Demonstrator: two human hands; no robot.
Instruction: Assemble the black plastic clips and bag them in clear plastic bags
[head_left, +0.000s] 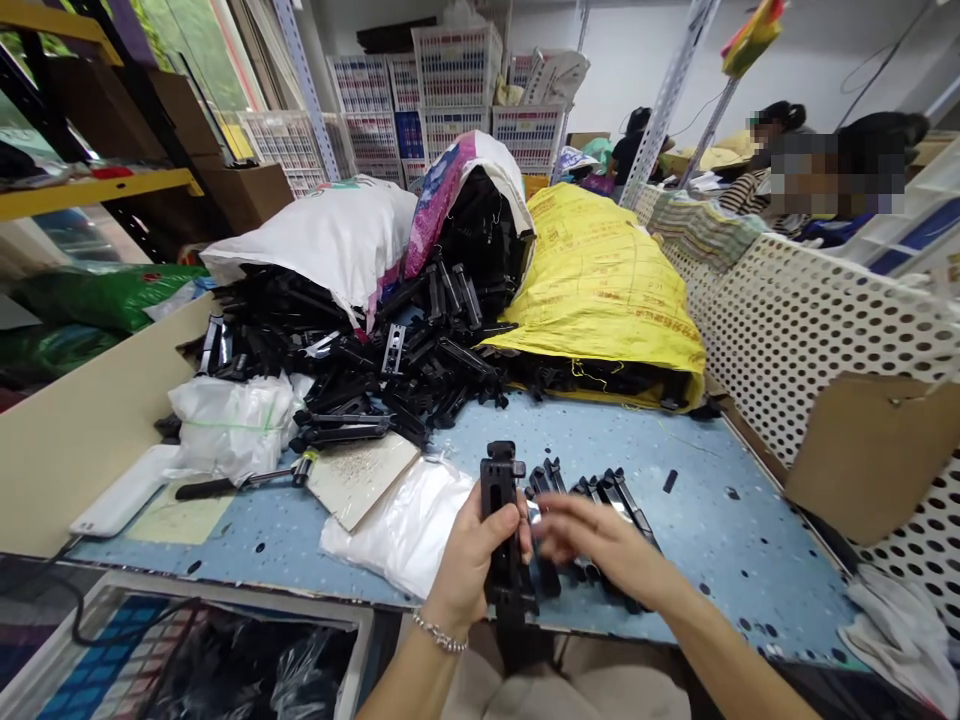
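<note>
My left hand (474, 555) is wrapped round a long black plastic part (501, 500) and holds it upright over the near edge of the blue table (720, 520). My right hand (600, 548) is right beside it, fingers pinched on a small shiny metal piece (533, 513) against the part's side. Just behind my hands lies a short row of similar black parts (607, 495). A big heap of the same black parts (390, 350) spills from sacks farther back.
A white sack (322, 235), a pink-and-white sack (457, 170) and a yellow sack (600, 270) lie at the back. White plastic bags (409, 525), a hammer (240, 482) and a card sit at the left. A perforated white panel (787, 320) borders the right; people sit beyond it.
</note>
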